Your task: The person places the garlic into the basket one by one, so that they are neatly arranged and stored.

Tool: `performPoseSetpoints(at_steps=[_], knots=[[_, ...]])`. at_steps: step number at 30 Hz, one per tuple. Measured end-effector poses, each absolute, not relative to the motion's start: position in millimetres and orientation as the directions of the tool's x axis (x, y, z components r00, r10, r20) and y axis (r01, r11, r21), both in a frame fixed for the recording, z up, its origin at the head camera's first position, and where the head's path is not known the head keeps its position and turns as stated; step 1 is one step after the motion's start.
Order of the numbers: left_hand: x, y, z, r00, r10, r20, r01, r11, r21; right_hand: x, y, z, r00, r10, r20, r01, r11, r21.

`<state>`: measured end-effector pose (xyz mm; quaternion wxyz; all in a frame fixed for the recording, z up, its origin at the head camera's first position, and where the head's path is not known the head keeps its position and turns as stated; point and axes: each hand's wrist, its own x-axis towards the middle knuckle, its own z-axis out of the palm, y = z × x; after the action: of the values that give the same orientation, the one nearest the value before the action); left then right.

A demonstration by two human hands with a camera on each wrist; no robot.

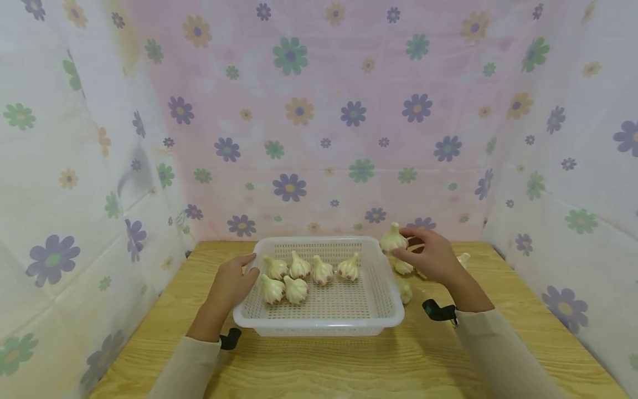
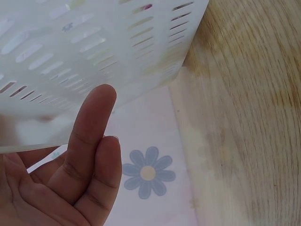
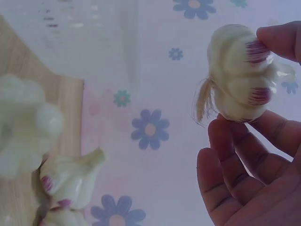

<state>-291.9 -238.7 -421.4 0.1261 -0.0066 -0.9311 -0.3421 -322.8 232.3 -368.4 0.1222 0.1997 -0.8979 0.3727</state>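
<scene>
My right hand [image 1: 433, 252] pinches a garlic bulb [image 1: 394, 239] between thumb and fingertips, raised by the basket's back right corner. In the right wrist view the bulb [image 3: 242, 75] shows purple streaks and dry roots. On the left, my left hand [image 1: 231, 282] grips the rim of a white plastic basket [image 1: 319, 323]. Its fingers [image 2: 91, 122] lie against the outer slotted wall in the left wrist view, where the thumb is hidden. Several garlic bulbs [image 1: 323, 270] sit in the basket, mostly toward its left and back.
More garlic bulbs [image 1: 405, 291] lie on the wooden table [image 1: 319, 366] right of the basket, some partly hidden by the right hand. Flowered cloth [image 1: 324, 127] closes off the back and both sides. Each wrist carries a small black device [image 1: 438, 310].
</scene>
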Motion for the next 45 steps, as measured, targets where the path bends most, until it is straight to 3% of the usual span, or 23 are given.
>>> performPoseSetpoints(at_steps=[8, 19, 27, 45], knots=[[-291.3, -238.9, -419.2, -0.967, -0.076, 0.243, 0.1, 0.764, 0.637, -332.3, 207.7, -356.2, -0.872, -0.342, 0.35, -0.488, 0.654, -0.578], [-291.5, -238.2, -420.7, -0.968, -0.082, 0.237, 0.094, 0.759, 0.644, -336.3, 178.4, -346.0, -0.867, -0.466, 0.175, -0.461, 0.62, -0.635], [-290.9, -237.5, -420.5, -0.969, -0.079, 0.235, 0.094, 0.759, 0.645, -346.2, 166.0, -349.4, -0.836, -0.544, 0.076, -0.457, 0.612, -0.645], [-291.6, -239.6, -423.2, -0.966, -0.075, 0.248, 0.101, 0.771, 0.629, -359.8, 131.7, -368.1, -0.785, -0.619, -0.004, -0.472, 0.603, -0.644]])
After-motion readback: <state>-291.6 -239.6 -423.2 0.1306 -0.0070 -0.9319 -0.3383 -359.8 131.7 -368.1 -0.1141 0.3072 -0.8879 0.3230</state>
